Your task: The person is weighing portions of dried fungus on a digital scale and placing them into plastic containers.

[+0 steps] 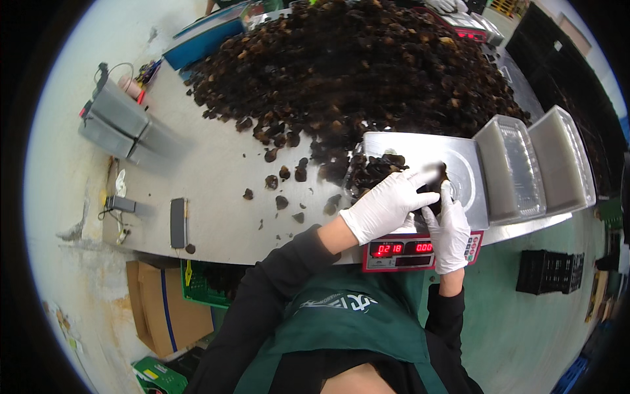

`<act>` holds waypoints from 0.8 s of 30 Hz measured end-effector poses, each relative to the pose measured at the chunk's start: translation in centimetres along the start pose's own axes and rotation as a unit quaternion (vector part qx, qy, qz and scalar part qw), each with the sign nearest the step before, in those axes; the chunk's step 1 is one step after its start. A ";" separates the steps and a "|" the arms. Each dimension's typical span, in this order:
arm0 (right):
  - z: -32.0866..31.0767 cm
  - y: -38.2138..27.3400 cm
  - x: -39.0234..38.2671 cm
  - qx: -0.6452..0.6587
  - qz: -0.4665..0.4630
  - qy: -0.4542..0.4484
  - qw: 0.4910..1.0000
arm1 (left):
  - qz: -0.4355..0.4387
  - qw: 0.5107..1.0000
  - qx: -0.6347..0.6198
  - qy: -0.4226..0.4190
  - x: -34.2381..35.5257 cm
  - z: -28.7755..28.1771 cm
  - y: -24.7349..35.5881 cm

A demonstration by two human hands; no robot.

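Note:
Both my hands wear white gloves and meet over the silver pan (469, 164) of a red-framed digital scale (367, 261) at the table's front edge. Between them is a dark mushroom piece (442, 175), partly covered by the fingers. My left hand (387, 205) reaches in from the left, its thumb and forefinger around the piece, fingertips blurred. My right hand (450, 230) comes up over the scale's lit display, fingers against the same piece. A heap of dark mushroom pieces (374, 172), with shiny clear plastic at its edge, lies on the pan's left side, partly behind my left hand.
A large mound of dark mushrooms (341, 72) covers the table's far side, loose pieces (272, 182) scattered nearer. Stacked clear plastic boxes (515, 171) stand right of the scale. At left are grey containers (118, 118) and a dark flat device (178, 223). A black crate (550, 271) sits on the floor.

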State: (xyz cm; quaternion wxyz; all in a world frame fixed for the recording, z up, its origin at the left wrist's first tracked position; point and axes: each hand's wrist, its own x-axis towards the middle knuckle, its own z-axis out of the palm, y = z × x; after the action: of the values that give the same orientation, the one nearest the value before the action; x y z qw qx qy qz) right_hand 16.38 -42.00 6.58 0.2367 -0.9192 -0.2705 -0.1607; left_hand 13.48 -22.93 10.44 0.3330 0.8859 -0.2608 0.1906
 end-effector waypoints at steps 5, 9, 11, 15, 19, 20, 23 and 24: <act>0.6 0.7 -0.3 0.007 0.001 0.016 1.000 | -0.077 0.991 0.038 0.098 -3.2 -3.0 -2.2; 0.7 1.4 -0.6 0.060 0.021 0.057 0.996 | -0.273 0.933 0.225 0.067 -9.6 -4.5 -9.4; -0.1 0.8 -0.3 0.082 0.036 0.064 0.994 | -0.329 0.885 0.328 -0.008 -14.1 -3.8 -12.8; -1.3 1.1 -0.2 0.113 0.076 0.089 0.987 | -0.353 0.903 0.241 -0.043 -17.0 -2.7 -15.1; -3.0 0.4 -0.4 0.106 0.131 0.066 0.983 | -0.353 0.924 0.145 0.033 -16.5 -3.9 -16.3; -3.7 0.0 -0.3 0.094 0.140 0.048 0.985 | -0.339 0.931 0.109 0.080 -16.0 -4.1 -16.1; -3.4 0.8 -0.8 0.098 0.101 0.110 0.984 | -0.323 0.931 -0.024 0.167 -11.1 -5.7 -10.6; -3.2 0.9 -0.9 0.109 0.103 0.112 0.982 | -0.282 0.940 -0.062 0.182 -8.9 -6.0 -7.9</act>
State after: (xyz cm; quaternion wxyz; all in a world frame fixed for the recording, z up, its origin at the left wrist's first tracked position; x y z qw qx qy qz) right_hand 15.65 -44.71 8.58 0.3793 -0.8871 -0.1621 -0.2072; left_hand 10.09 -10.74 6.29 0.4694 0.8507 0.0531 0.2307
